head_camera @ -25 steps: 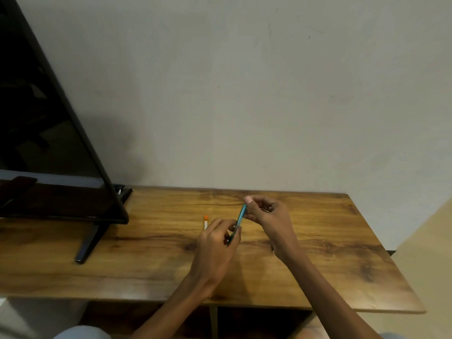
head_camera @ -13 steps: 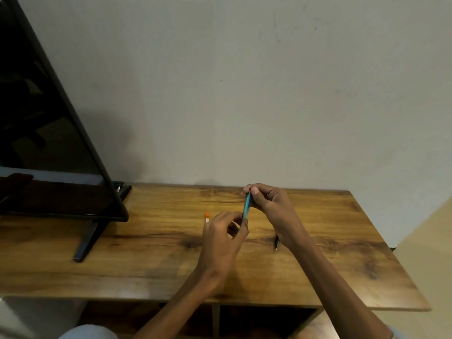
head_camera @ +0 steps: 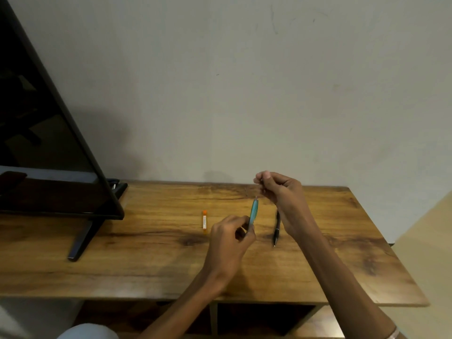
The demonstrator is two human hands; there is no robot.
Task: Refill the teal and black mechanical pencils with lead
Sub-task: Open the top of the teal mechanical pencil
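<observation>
My left hand (head_camera: 231,237) grips the lower end of the teal mechanical pencil (head_camera: 253,212), which stands tilted with its top end up. My right hand (head_camera: 278,192) is raised just above and right of that top end, fingers pinched together on something too small to make out. The black mechanical pencil (head_camera: 276,228) lies on the wooden table (head_camera: 146,253) under my right wrist. A small orange-capped lead tube (head_camera: 204,221) lies on the table to the left of my left hand.
A large dark TV screen (head_camera: 44,143) on a black stand (head_camera: 82,238) fills the left of the table. A plain wall runs along the table's back edge. The table's right edge drops off near the right side; open shelves sit below.
My right hand has lifted off the top of the teal pencil and moved up and right, fingers still pinched. The black pencil beneath it has come into view.
</observation>
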